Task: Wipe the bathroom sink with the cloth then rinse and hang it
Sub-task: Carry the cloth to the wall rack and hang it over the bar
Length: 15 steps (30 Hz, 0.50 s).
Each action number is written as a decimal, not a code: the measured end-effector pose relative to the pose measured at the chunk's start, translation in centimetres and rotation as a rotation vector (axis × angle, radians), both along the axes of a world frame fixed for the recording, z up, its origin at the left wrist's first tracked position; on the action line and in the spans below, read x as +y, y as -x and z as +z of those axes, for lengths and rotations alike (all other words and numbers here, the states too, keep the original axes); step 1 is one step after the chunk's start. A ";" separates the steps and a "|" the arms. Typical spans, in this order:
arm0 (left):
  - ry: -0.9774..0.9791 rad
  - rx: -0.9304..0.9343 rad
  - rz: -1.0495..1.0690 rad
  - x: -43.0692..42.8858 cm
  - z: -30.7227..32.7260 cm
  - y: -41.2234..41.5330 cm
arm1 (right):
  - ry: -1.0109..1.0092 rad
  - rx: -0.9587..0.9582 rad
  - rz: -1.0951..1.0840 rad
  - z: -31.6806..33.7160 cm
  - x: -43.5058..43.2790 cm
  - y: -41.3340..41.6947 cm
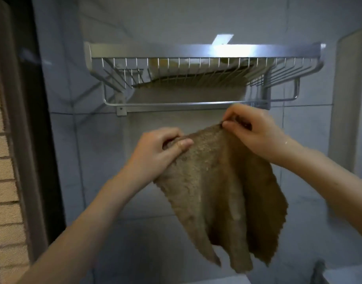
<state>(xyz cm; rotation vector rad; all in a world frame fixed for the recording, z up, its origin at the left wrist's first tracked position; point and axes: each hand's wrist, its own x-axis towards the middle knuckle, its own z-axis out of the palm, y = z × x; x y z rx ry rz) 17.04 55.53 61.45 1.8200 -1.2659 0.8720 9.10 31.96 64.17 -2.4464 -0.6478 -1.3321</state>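
The cloth (212, 181) hangs below the rail (165, 103), under a shelf (155, 52) perhaps holding a towel (196, 78).

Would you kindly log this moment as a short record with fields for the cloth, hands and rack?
cloth: brown, held up by its top edge, rest hanging free
left hand: pinches the top edge, left end
right hand: pinches the top edge, right end
rail: metal bar under the wire shelf, just above the right hand; cloth not yet over it

Both hands hold the brown cloth (215, 191) up by its top edge: the left hand (155, 152) pinches one corner, the right hand (251, 130) the other. The cloth hangs below the rail (165, 103) of a wire rack (196, 68) on the tiled wall (94, 160).
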 end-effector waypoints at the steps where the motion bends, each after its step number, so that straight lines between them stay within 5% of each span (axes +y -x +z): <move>1: -0.010 -0.080 0.013 0.5 2.1 -0.3 | 0.029 -0.046 -0.024 1.3 0.0 -0.3; 6: -0.103 -0.299 0.221 1.5 10.2 -4.2 | 0.179 -0.155 -0.275 6.6 -0.3 -2.1; 12: -0.123 -0.267 0.348 2.3 12.5 -8.7 | -0.037 0.433 -0.160 9.1 -1.0 -3.3; 15: -0.080 -0.239 0.389 2.8 12.0 -10.5 | -0.015 0.498 -0.182 9.1 -2.7 -3.7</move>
